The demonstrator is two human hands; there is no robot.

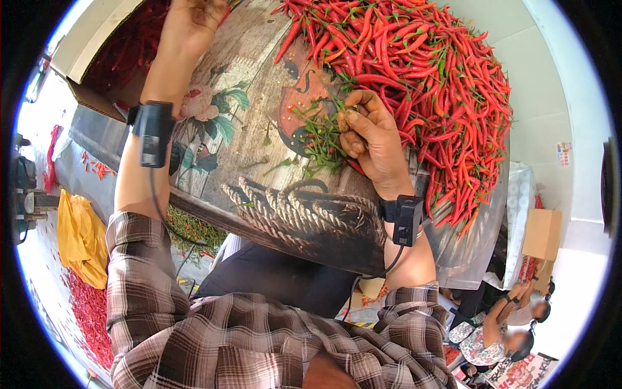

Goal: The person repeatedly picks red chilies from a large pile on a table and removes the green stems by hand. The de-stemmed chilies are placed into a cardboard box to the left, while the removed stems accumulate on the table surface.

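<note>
My left hand (199,18) is at the top edge of the view, partly cut off. A bit of red shows beside its fingers; whether it grips anything is hidden. My right hand (371,133) is curled, thumb against forefinger, over a heap of green chili stems (323,146). Stems show at its fingertips, but I cannot make out whether they are pinched or lie behind. To the right of this hand spreads a large pile of red chilies (437,92), most with green stems attached. All this lies on a wooden-look tabletop (243,141) printed with flowers, a violin and rope.
An open cardboard box (92,99) with dark red contents stands at upper left. Below the table edge are green stems (192,226); a yellow bag (82,233) and red chilies (87,311) lie on the floor. Two people (500,345) sit at lower right. Cables hang from both wrist devices.
</note>
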